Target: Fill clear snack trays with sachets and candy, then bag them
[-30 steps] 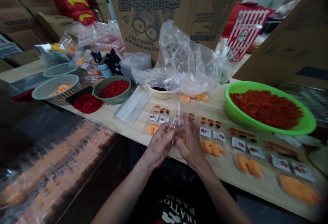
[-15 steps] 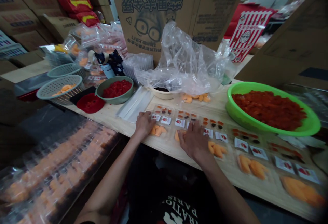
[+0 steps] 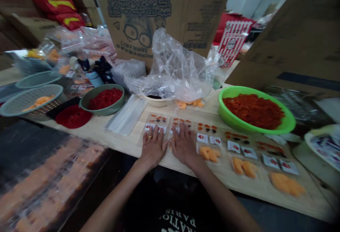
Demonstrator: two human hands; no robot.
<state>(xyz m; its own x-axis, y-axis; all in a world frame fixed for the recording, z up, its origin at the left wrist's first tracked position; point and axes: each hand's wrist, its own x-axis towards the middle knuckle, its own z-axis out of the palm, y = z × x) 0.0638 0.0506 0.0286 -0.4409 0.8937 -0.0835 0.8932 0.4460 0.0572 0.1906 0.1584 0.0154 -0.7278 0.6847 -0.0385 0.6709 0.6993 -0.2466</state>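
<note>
My left hand (image 3: 152, 148) lies flat over the leftmost clear plastic tray (image 3: 143, 140), fingers spread across its small white printed packets. Beside it, my right hand (image 3: 184, 145) rests palm down on the second tray, its fingers stretched over the packets there. Both hands hide most of what those trays hold. To the right, more trays run in a row, each with small red and dark pieces at the top, white packets (image 3: 202, 138) in the middle and orange candies (image 3: 209, 153) at the bottom.
A green basin (image 3: 290, 122) of red pieces stands right. Crumpled plastic film (image 3: 172, 69) covers a cream bowl (image 3: 156, 101) behind the trays. Left are clear plastic sleeves (image 3: 126, 115), a grey-green bowl (image 3: 102, 108), a red dish (image 3: 73, 117) and a colander (image 3: 16, 102). Cardboard boxes (image 3: 196, 9) rise behind.
My left hand has moved forward onto the first tray, its fingers now spread over it. The right hand has shifted left, closer to the left one. The view has turned rightward.
</note>
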